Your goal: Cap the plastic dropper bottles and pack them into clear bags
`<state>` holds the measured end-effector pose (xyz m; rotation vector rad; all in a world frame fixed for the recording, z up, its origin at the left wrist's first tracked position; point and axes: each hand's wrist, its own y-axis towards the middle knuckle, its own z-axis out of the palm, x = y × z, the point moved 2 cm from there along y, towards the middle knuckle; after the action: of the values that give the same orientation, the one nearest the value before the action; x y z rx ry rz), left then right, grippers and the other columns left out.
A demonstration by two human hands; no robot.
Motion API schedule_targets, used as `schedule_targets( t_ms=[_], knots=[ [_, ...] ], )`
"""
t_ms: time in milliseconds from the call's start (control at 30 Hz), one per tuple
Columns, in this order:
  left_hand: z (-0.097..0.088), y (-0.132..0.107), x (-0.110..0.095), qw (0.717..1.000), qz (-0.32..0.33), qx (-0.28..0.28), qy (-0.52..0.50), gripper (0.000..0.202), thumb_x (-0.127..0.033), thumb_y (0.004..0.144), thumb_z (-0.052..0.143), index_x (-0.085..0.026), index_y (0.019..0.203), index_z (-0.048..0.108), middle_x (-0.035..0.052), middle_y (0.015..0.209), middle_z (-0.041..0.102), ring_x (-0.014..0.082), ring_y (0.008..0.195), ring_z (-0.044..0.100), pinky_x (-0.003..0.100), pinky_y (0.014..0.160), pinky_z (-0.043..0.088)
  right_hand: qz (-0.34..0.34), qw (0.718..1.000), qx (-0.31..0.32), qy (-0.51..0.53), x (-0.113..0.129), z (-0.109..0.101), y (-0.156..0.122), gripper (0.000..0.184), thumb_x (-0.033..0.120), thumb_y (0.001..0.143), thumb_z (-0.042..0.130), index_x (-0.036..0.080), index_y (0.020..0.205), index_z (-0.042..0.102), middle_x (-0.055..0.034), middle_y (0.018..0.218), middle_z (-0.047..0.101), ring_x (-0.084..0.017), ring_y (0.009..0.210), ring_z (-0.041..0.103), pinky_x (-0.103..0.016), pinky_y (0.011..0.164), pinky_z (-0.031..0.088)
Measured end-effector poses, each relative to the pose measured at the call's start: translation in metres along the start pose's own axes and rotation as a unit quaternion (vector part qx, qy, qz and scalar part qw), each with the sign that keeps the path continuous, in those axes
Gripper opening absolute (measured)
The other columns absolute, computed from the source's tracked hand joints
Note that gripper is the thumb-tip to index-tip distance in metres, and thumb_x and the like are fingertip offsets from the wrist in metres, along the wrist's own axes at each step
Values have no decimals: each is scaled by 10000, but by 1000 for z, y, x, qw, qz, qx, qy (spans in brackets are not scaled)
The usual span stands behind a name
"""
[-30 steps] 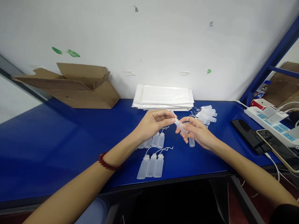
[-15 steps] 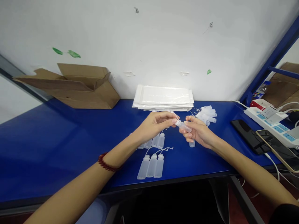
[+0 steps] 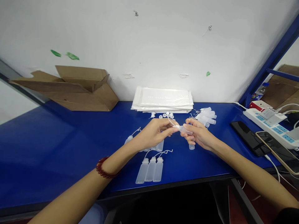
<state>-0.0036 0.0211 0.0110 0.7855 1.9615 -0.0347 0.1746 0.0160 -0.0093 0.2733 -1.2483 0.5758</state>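
Forearms slant in over the front edge of the worktop, one from each side, and in the head view the two hands meet right of the middle, roughly midway between the front and back edges. The left hand lies back upward, a dark red bracelet round its wrist, thumb and fingers pinching the white neck end of a small bottle. The right hand faces it, thumb laid on the bottle's body and fingers curled behind, so both hands grasp the same piece. It is frosted, translucent plastic, tipped nearly onto its side, neck to the left and base dipping slightly to the right; a thin white tube slants up and left from the neck. Just below the right hand shows the end of another bottle, its remainder hidden. Three tubed bottles lie side by side near the front edge; further bottles are partly covered by the left hand and forearm. White caps sit toward the back edge before stacked white packets, a loose heap of bottles to their right.
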Motion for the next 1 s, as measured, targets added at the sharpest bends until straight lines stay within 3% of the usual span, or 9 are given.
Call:
schedule_targets(
  t_ms=[333, 467, 700, 867, 1000],
  knots=[
    [-3, 2, 4, 997, -58, 38, -45, 259, -338, 805, 683, -164, 996, 697, 56, 894, 707, 156, 770, 657, 273, 676, 563, -2, 1000, -3, -27, 0, -1, 1, 358, 430, 827, 637, 252, 911, 338, 73, 610, 559, -41, 428, 306, -152, 414, 278],
    [-5, 0, 4, 995, -72, 29, -60, 309, -366, 825, 671, -161, 1057, 683, 50, 856, 689, 157, 758, 653, 280, 674, 573, -1, 999, -19, -30, 5, 0, -1, 312, 405, 850, 599, 251, 895, 331, 82, 580, 533, -46, 417, 294, -155, 411, 272],
    [-5, 3, 3, 996, -39, 29, -76, 201, -343, 862, 648, -174, 954, 703, 34, 842, 686, 122, 701, 632, 256, 652, 571, 28, 998, -28, -42, 5, 1, -1, 279, 392, 883, 559, 256, 878, 315, 101, 533, 475, -52, 398, 254, -155, 389, 230],
    [-2, 3, 2, 992, -61, 43, -97, 202, -348, 866, 643, -155, 851, 704, 42, 796, 697, 117, 645, 632, 263, 632, 567, 37, 994, -35, -98, 1, 1, -2, 311, 485, 903, 533, 257, 886, 323, 101, 546, 465, -59, 410, 266, -173, 400, 246],
    [-3, 4, 9, 983, -111, 10, -146, 256, -393, 838, 676, -143, 784, 691, 16, 672, 653, 112, 593, 621, 259, 617, 554, -64, 961, -96, -253, 4, 0, -3, 301, 501, 886, 560, 234, 901, 422, 84, 573, 429, -83, 462, 350, -212, 450, 294]
  ],
)
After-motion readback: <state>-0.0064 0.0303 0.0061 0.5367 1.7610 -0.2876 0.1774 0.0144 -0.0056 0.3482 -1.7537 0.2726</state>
